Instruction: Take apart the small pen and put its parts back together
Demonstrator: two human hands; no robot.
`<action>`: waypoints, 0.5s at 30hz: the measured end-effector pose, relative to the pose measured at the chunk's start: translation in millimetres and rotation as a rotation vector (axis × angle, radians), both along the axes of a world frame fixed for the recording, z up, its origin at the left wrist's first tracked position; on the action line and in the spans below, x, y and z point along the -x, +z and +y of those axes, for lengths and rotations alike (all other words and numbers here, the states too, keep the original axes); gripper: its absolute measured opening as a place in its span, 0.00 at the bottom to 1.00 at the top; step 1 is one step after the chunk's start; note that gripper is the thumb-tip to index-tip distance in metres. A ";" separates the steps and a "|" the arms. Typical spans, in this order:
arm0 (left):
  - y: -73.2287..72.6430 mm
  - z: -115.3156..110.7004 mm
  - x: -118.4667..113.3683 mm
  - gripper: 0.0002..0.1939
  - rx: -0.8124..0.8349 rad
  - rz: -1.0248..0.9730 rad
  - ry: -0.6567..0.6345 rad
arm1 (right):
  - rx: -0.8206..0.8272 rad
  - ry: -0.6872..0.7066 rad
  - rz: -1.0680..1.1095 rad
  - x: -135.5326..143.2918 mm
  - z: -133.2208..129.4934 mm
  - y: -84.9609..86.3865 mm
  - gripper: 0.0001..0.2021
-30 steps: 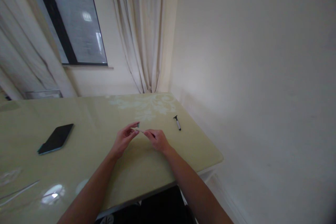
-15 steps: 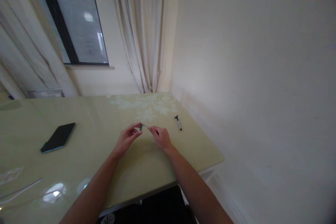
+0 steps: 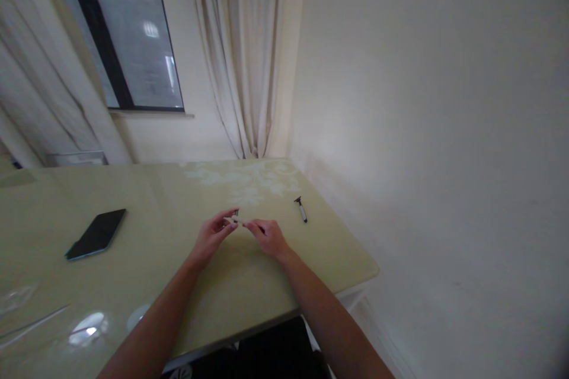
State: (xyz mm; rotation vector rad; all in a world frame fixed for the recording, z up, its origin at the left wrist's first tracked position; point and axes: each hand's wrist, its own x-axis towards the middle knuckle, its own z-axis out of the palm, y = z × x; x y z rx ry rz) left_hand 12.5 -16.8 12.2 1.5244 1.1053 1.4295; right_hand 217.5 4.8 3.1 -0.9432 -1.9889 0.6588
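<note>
Above the pale green table, my left hand (image 3: 215, 235) pinches a small dark green piece (image 3: 236, 213) between thumb and fingers. My right hand (image 3: 268, 237) is closed on a thin light tool (image 3: 239, 222), whose tip reaches the small piece between my left fingers. What exactly the piece is cannot be made out at this size. A razor (image 3: 301, 209) with a dark head and grey handle lies to the right of my right hand.
A black tablet-like object (image 3: 96, 233) lies on the table (image 3: 155, 201) at the left. Nearer the left edge are clear plastic (image 3: 16, 299) and a thin strip (image 3: 35, 324). A wall (image 3: 422, 160) borders the right side.
My right hand has moved slightly down and left, and the tool's tip is now lower, between my left fingers. The small green piece appears turned, showing less of its face.
</note>
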 end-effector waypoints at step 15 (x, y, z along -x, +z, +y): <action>3.3 -3.5 -4.4 0.26 -0.021 0.005 0.003 | -0.044 -0.135 -0.024 0.1 -3.5 4.2 0.27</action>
